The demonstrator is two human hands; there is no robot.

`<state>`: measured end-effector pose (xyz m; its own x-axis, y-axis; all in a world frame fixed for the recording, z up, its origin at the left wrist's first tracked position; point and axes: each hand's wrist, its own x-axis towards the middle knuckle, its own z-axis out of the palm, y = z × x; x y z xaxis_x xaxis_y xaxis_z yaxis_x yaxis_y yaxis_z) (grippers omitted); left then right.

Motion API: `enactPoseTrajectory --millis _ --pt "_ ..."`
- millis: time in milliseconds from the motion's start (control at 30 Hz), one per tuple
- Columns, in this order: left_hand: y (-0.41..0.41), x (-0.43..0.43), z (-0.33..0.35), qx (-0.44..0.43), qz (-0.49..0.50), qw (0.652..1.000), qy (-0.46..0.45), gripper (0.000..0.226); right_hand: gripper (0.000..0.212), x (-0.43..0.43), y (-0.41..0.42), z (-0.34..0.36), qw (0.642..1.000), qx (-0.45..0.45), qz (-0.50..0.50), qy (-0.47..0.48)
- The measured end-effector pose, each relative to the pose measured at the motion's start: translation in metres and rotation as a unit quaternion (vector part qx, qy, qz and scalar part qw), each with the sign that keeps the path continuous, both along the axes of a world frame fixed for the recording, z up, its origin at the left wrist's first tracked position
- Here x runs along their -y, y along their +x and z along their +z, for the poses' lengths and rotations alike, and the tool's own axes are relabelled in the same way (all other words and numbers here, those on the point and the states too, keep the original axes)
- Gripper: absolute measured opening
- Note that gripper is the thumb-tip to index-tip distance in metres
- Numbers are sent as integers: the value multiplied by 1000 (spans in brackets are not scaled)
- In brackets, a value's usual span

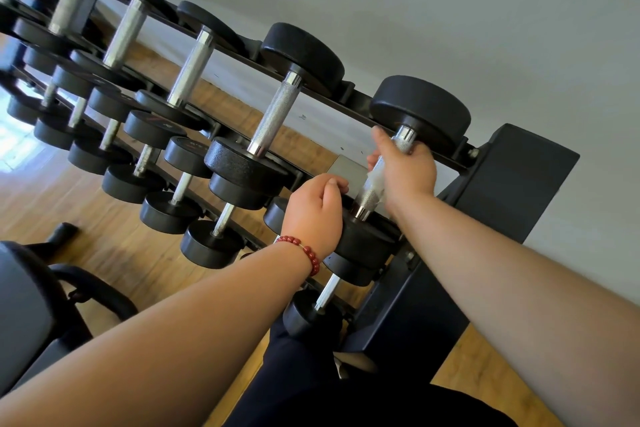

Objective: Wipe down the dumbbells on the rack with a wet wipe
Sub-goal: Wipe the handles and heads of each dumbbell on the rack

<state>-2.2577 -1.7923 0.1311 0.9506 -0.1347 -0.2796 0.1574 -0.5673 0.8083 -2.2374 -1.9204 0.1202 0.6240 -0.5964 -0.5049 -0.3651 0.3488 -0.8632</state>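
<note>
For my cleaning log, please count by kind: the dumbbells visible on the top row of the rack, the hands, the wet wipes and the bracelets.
Top-row dumbbells: 6
Hands: 2, left hand and right hand
Wet wipe: 1
Bead bracelet: 1
Total: 10

On my feed, the end dumbbell (420, 107) sits at 2 o'clock atop the rack (519, 177), its neighbours (273, 114) lined toward 10 o'clock.

Top tier: 6 dumbbells (273, 114); lower tiers overlap, can't count. 1 rack (512, 184), 1 wipe (375, 180), 1 L hand (315, 215), 1 R hand (407, 166), 1 bracelet (308, 253).
</note>
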Motion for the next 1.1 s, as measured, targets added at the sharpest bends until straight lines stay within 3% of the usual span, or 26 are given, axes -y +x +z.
enactPoseTrajectory --millis 67,167,333,433,600,667,833,900,1033,1100 --pt "0 0 0 -2 2 1000 1 33 45 -1 3 1 999 19 -31 23" --pt "0 0 0 4 -1 1000 0 33 46 -9 -8 -4 999 -7 28 -16" --pt "0 0 1 8 1 1000 8 35 34 3 1 0 1000 10 19 -16" --pt "0 0 1 7 3 1000 9 34 47 -3 -7 1 997 4 61 -42" --pt "-1 0 2 5 1 1000 5 35 42 3 -23 3 991 6 126 38" --pt "-1 0 2 5 2 1000 4 36 53 6 -26 4 988 7 147 55" --pt "-1 0 2 3 6 1000 2 36 76 9 -39 -1 979 6 205 -22" --pt "-1 0 2 4 6 1000 2 36 67 9 -47 -5 980 4 194 -36" --pt "-1 1 1 3 7 1000 -1 35 19 7 -53 -8 990 -8 144 -8" --pt "-1 1 1 1 10 1000 -3 35 11 5 -53 -10 989 -13 148 2"
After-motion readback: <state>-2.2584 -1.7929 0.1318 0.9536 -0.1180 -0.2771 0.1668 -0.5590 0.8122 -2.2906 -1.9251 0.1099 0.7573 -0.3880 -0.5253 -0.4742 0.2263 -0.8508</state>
